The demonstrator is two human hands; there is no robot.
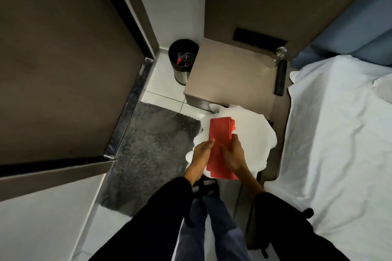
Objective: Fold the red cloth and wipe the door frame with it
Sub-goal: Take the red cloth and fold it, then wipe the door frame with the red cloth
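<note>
Nearest the camera, two black sleeves (286, 229) and jeans-clad legs (212, 224) were seen from above. Just beyond them, the red cloth (220, 144) was held over the floor as a long, narrow folded strip, its far end showing stacked layers with slightly uneven edges. The left hand (201, 152) was closed on the strip's left edge, thumb on top, so that grip was clamped on the cloth. The right hand (234, 152) was laid over the strip's right side, fingers curled around its edge, that grip likewise clamped on the cloth. Under and around the cloth a crumpled white sheet (250, 133) was seen, spreading out to the right of the hands; whether it was held or lay on something could not be told.

To the left, a grey mat (148, 154) was spread on the tiled floor (165, 95), beside a dark door (63, 59) with a metal-edged frame (127, 108). To the right, a bed (339, 144) with a white sheet was seen.

Farther off, a brown tabletop (229, 74) was set against the wall, with a clear glass (276, 57) lying at its far right corner and a dark cylinder (280, 78) along its right edge. At the far left of it, a black bin (182, 59) was stood on the floor, something red showing inside.
</note>
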